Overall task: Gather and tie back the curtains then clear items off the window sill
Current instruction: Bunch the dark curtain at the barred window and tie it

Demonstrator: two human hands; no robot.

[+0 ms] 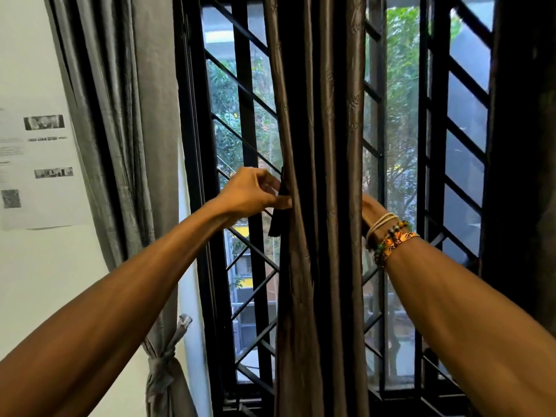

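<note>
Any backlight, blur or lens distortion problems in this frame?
Head view: window backlight leaves the middle curtain nearly black; the left hand pinching the dark tie is sharp; the right hand is half hidden; wall sheet print is blurred; wide-angle edges bow.

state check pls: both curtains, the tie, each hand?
dark curtain: gathered into a bunch, not yet tied
grey curtain: tied back with a knot
tie strip: end hanging loose beside dark curtain
left hand: pinches tie strip
right hand: behind dark curtain, fingers hidden
</note>
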